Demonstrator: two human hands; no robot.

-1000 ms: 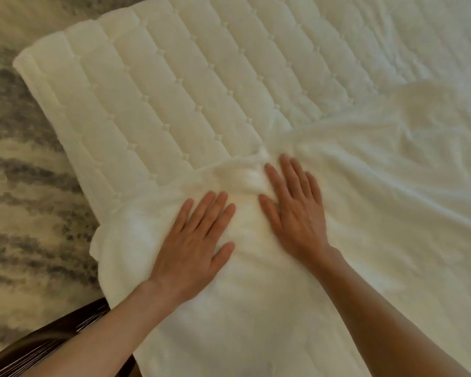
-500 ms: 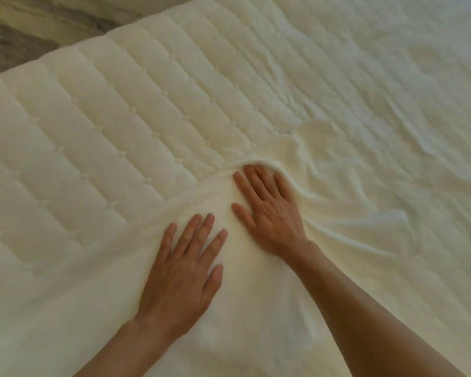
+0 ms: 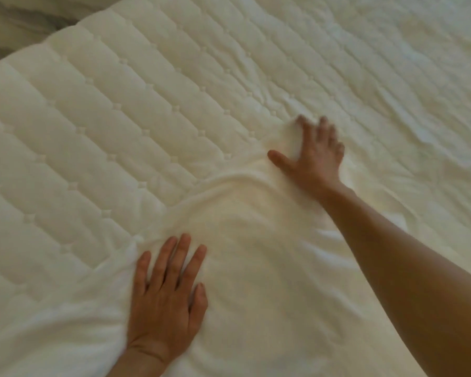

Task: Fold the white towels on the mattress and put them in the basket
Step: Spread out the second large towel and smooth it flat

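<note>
two sets of fingers (image 3: 184, 257) flat on the white towel (image 3: 256, 240): left hand (image 3: 166, 297) straight, slightly apart; right hand (image 3: 314, 156) spread, blurred

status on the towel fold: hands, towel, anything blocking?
Left hand flat on white towel. Right hand spread, pressing its far edge, blurred. Towel spread out, wrinkled, on mattress. Basket not in view; nothing blocking.

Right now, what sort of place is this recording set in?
Probably a bedroom or hotel room: a quilted mattress fills the view, a white towel lies spread on it under the left hand and right hand, and grey streaked floor shows at top left.
</note>
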